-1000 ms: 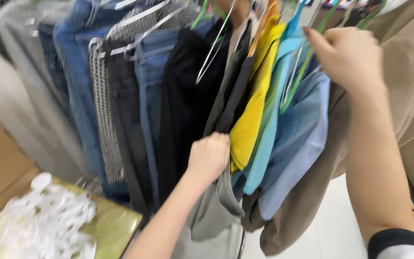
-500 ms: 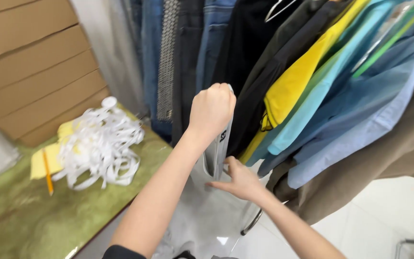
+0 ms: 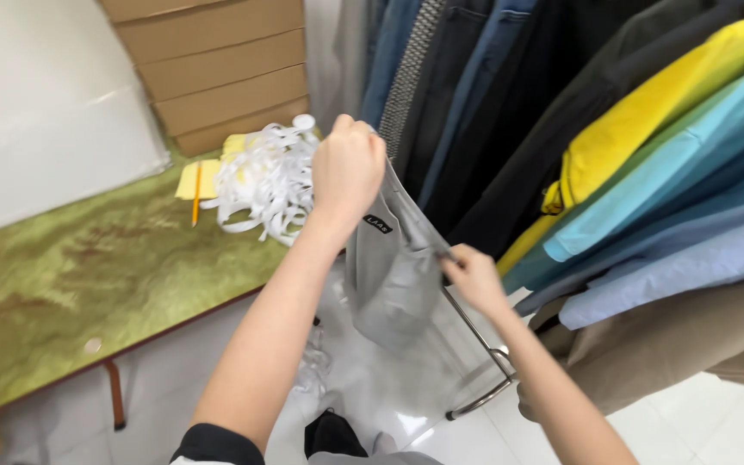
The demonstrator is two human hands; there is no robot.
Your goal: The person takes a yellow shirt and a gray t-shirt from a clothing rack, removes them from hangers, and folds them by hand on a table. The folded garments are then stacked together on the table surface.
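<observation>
The left hand (image 3: 348, 168) is clenched around the upper edge of a soft grey fabric garment (image 3: 389, 280), lifting it in front of a crowded rack of hanging clothes (image 3: 561, 129). The right hand (image 3: 474, 277) pinches the same garment's right edge, lower down, just beside the chrome metal rack frame (image 3: 484, 344). The garment hangs between both hands above the white tiled floor (image 3: 372, 387). To the left, a green marbled counter (image 3: 88, 275) carries a heap of white plastic hangers (image 3: 260, 181), a yellow notepad (image 3: 189, 179) and a pencil (image 3: 195, 194). Stacked brown cardboard boxes (image 3: 217, 69) stand at the far side.
</observation>
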